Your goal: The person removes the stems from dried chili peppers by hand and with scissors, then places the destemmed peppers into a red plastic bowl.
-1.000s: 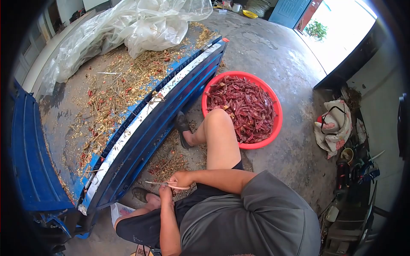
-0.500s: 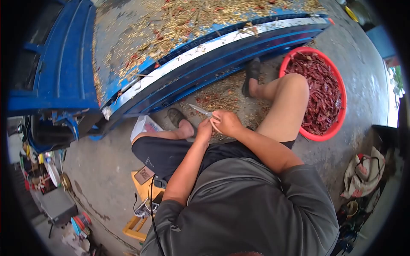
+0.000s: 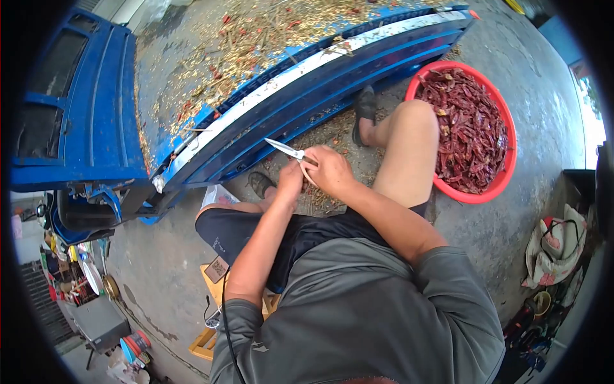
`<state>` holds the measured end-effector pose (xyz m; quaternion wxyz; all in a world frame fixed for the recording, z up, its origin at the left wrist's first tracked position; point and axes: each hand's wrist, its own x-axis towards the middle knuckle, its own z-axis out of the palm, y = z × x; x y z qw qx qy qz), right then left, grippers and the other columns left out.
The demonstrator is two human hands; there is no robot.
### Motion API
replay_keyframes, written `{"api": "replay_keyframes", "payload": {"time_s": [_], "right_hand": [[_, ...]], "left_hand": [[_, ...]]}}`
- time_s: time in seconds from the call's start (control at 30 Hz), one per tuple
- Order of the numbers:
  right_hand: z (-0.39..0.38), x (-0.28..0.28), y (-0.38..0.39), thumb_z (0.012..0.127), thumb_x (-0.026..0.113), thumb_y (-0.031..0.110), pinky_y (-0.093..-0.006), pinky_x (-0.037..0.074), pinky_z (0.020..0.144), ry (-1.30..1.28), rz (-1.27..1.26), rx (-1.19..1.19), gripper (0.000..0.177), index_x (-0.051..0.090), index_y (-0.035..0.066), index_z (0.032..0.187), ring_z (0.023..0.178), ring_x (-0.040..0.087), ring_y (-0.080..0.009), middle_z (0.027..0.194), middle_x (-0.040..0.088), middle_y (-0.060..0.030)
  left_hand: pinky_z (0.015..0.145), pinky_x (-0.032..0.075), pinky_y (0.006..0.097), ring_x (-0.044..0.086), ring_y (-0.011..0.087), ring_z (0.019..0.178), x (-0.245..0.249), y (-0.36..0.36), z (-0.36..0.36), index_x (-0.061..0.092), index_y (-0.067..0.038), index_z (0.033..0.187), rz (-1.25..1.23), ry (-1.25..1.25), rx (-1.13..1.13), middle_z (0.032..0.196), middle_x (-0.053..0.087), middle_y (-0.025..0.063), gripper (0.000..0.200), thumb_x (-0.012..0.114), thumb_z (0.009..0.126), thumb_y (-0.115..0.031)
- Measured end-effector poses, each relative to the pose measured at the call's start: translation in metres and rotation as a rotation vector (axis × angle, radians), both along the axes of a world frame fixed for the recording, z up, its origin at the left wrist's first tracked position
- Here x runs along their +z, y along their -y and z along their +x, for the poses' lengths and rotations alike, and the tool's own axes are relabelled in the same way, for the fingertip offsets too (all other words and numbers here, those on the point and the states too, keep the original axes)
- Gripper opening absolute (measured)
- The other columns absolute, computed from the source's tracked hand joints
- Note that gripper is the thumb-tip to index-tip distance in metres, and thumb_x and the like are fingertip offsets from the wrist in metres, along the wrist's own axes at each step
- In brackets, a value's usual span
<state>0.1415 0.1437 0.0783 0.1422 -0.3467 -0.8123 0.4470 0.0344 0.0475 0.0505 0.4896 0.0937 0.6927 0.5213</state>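
My right hand [image 3: 329, 171] is wrapped around the handles of a pair of scissors [image 3: 286, 148]. Their blades point up and left, toward the side of the blue truck bed. Close beside it, my left hand [image 3: 291, 180] is closed near the scissors' handles. Whatever it may hold is hidden by its fingers. Both hands are in front of my lap, between my bent knees. To the right of my knee stands a red tub [image 3: 510, 121] full of dried red chili peppers [image 3: 467, 131].
A blue truck bed [image 3: 358, 70] strewn with seeds and stalks crosses ahead. Beneath my hands, the concrete floor holds scattered debris [image 3: 329, 137]. A white bag [image 3: 220, 194] is by my left leg, a wooden stool [image 3: 203, 344] beside me, and a cloth sack [image 3: 555, 246] at right.
Both hands and the scissors have shifted up and slightly left in the view. The scissor blades show more clearly now. The camera view has also shifted a little.
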Motion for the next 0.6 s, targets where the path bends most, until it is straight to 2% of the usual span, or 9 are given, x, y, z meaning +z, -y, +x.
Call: {"api": "replay_keyframes", "payload": {"time_s": [0.07, 0.1, 0.2, 0.27, 0.4, 0.47, 0.53, 0.57, 0.6], "right_hand": [[0.005, 0.026, -0.021, 0.083, 0.071, 0.021, -0.0462, 0.052, 0.079, -0.147, 0.148, -0.067, 0.021, 0.067, 0.006, 0.098, 0.091, 0.065, -0.0385, 0.096, 0.065, -0.0168], [0.01, 0.039, -0.032, 0.077, 0.074, 0.012, -0.0445, 0.051, 0.071, -0.319, 0.248, -0.133, 0.021, 0.065, 0.005, 0.095, 0.081, 0.063, -0.0371, 0.086, 0.063, -0.0155], [0.037, 0.082, -0.072, 0.073, 0.073, 0.004, -0.0411, 0.052, 0.071, -0.464, 0.416, -0.149, 0.022, 0.064, 0.003, 0.093, 0.08, 0.063, -0.0336, 0.085, 0.063, -0.0138], [0.063, 0.106, -0.093, 0.072, 0.072, 0.003, -0.0406, 0.052, 0.071, -0.49, 0.503, -0.204, 0.022, 0.063, 0.003, 0.092, 0.08, 0.063, -0.0331, 0.085, 0.063, -0.0135], [0.12, 0.126, -0.121, 0.072, 0.071, 0.0, -0.0403, 0.051, 0.07, -0.425, 0.604, -0.336, 0.021, 0.062, 0.003, 0.091, 0.078, 0.063, -0.0328, 0.083, 0.062, -0.0131], [0.144, 0.119, -0.131, 0.072, 0.071, 0.0, -0.0408, 0.05, 0.069, -0.398, 0.604, -0.382, 0.02, 0.061, 0.003, 0.09, 0.077, 0.062, -0.033, 0.082, 0.062, -0.0132], [0.164, 0.115, -0.135, 0.072, 0.07, 0.0, -0.0414, 0.049, 0.068, -0.333, 0.546, -0.408, 0.02, 0.06, 0.002, 0.09, 0.075, 0.061, -0.0332, 0.08, 0.06, -0.0136], [0.171, 0.11, -0.137, 0.072, 0.071, 0.001, -0.0415, 0.049, 0.067, -0.339, 0.526, -0.402, 0.02, 0.06, 0.003, 0.09, 0.074, 0.061, -0.0331, 0.078, 0.059, -0.0136], [0.176, 0.103, -0.14, 0.072, 0.071, 0.001, -0.0415, 0.049, 0.067, -0.338, 0.527, -0.408, 0.02, 0.06, 0.003, 0.09, 0.074, 0.061, -0.0331, 0.078, 0.059, -0.0136]], "left_hand": [[0.045, 0.029, 0.0233, 0.043, 0.0065, 0.049, 0.03, -0.032, 0.001, 0.063, -0.013, 0.086, 0.074, -0.025, -0.019, 0.062, 0.051, -0.0038, 0.022, 0.052, 0.097, -0.027], [0.045, 0.029, 0.0233, 0.044, 0.0063, 0.049, 0.047, -0.048, 0.005, 0.063, -0.012, 0.085, 0.132, -0.032, -0.032, 0.063, 0.052, -0.0037, 0.021, 0.052, 0.096, -0.026], [0.045, 0.029, 0.0236, 0.045, 0.0057, 0.05, 0.094, -0.097, 0.029, 0.063, -0.011, 0.084, 0.246, -0.077, -0.108, 0.064, 0.054, -0.0033, 0.018, 0.052, 0.093, -0.022], [0.046, 0.03, 0.0233, 0.045, 0.0052, 0.052, 0.111, -0.124, 0.048, 0.062, -0.012, 0.082, 0.337, -0.099, -0.228, 0.064, 0.054, -0.0039, 0.018, 0.052, 0.093, -0.021], [0.047, 0.03, 0.0227, 0.044, 0.0043, 0.052, 0.134, -0.168, 0.111, 0.061, -0.012, 0.08, 0.426, -0.06, -0.265, 0.066, 0.052, -0.0052, 0.019, 0.054, 0.095, -0.023], [0.052, 0.038, 0.0245, 0.051, 0.0074, 0.058, 0.119, -0.182, 0.131, 0.063, -0.008, 0.084, 0.42, -0.006, -0.295, 0.071, 0.056, -0.0033, 0.023, 0.054, 0.096, -0.025], [0.068, 0.047, 0.0335, 0.06, 0.0161, 0.072, 0.11, -0.185, 0.138, 0.064, -0.002, 0.102, 0.416, -0.758, -0.445, 0.076, 0.064, 0.0103, 0.024, 0.05, 0.096, -0.02], [0.07, 0.048, 0.0383, 0.064, 0.0255, 0.073, 0.078, -0.192, 0.137, 0.065, -0.002, 0.105, 0.377, -0.632, -0.469, 0.078, 0.065, 0.0163, 0.025, 0.051, 0.095, -0.021], [0.07, 0.048, 0.0383, 0.064, 0.0255, 0.073, 0.082, -0.193, 0.141, 0.065, -0.002, 0.105, 0.378, -0.631, -0.475, 0.078, 0.065, 0.0163, 0.025, 0.051, 0.095, -0.021]]}}
